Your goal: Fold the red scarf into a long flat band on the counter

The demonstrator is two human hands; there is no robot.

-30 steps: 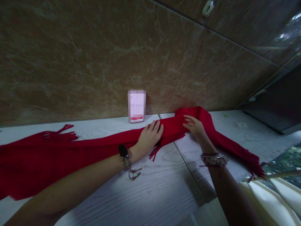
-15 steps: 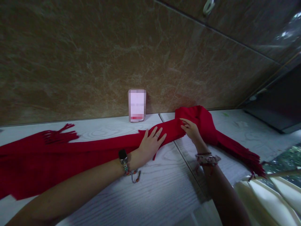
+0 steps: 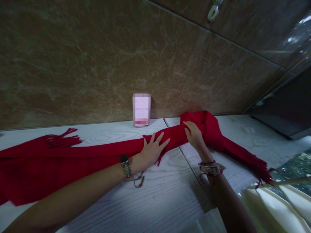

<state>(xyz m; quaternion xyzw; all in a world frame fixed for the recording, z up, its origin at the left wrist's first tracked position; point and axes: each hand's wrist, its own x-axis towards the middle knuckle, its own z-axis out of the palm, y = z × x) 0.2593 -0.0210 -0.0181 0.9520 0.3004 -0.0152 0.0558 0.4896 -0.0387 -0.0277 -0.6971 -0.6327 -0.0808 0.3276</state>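
A long red scarf point(image 3: 97, 153) stretches across the white wood-grain table point(image 3: 150, 200), with fringes at both ends and a folded, bunched part at the right. My left hand point(image 3: 152, 150) lies on the narrow middle stretch of the scarf, fingers spread, a ring on one finger. To its right, beside the bunched part, my right hand point(image 3: 194, 134) rests on the scarf with its fingers bent together; whether cloth is pinched under the fingertips is hidden.
A phone point(image 3: 142, 110) leans upright against the brown marbled wall point(image 3: 97, 64) behind the scarf. A dark box-like object point(image 3: 286, 106) stands at the right. Pale slatted forms point(image 3: 279, 207) show at the lower right.
My left hand has shifted slightly left, its fingers spread wider. My right hand has moved a little left, its fingers now lower against the cloth. The scarf lies nearly as before.
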